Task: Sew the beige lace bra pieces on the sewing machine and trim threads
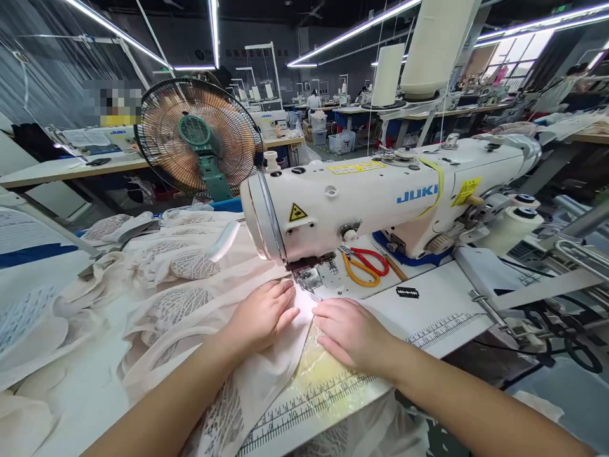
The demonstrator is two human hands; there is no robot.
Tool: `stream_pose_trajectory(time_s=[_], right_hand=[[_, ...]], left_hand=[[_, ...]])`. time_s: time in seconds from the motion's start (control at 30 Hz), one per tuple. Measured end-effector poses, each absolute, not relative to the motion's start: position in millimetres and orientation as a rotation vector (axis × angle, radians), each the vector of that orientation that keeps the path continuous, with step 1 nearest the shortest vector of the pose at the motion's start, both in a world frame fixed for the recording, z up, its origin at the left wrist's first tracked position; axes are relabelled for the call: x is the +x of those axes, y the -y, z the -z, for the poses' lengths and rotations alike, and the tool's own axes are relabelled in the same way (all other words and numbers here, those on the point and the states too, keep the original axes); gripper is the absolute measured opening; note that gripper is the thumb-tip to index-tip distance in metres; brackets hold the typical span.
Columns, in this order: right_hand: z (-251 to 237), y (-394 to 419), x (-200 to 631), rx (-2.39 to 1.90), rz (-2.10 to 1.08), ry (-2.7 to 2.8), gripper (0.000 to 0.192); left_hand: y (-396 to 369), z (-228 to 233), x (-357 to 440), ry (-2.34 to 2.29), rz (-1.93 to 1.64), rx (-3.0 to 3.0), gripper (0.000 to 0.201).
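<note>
A pale pink garment piece (285, 346) with lace parts runs under the needle area of a white JUKI sewing machine (314, 197). My left hand (264, 314) lies flat on this cloth just left of the presser foot (304, 279), fingers stretched forward and thumb apart. Across from it, my right hand (349, 333) is at the cloth's right edge beside the foot. Its fingers are bent together, with the fingertips on that edge; their undersides are hidden. Below the cloth is a yellowish, shiny patch (314, 368) on the machine table.
Red-and-orange-handled snips (364, 265) and a black razor blade (408, 292) lie right of the needle. Printed ruler scales (328, 393) mark the table. More lace garment pieces (185, 260) pile up at left. A fan (200, 136) stands behind; thread cones (387, 75) rise above the machine.
</note>
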State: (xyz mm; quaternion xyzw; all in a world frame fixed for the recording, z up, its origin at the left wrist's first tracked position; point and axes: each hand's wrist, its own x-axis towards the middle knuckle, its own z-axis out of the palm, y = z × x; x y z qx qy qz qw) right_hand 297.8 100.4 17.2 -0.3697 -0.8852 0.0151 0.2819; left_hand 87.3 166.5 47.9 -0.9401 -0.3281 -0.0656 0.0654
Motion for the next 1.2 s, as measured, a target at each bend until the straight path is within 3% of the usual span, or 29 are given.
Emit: stream_pose_trajectory(time_s=[0.73, 1.2], right_hand=[[-12, -102, 300, -1.031, -0.069, 2.377, 0.018], [-10, -103, 296, -1.048, -0.025, 2.366, 0.019]], left_hand=[[-168, -47, 86, 0.976, 0.241, -2.874, 0.040], [-178, -61, 90, 1.034, 0.085, -2.850, 0.035]])
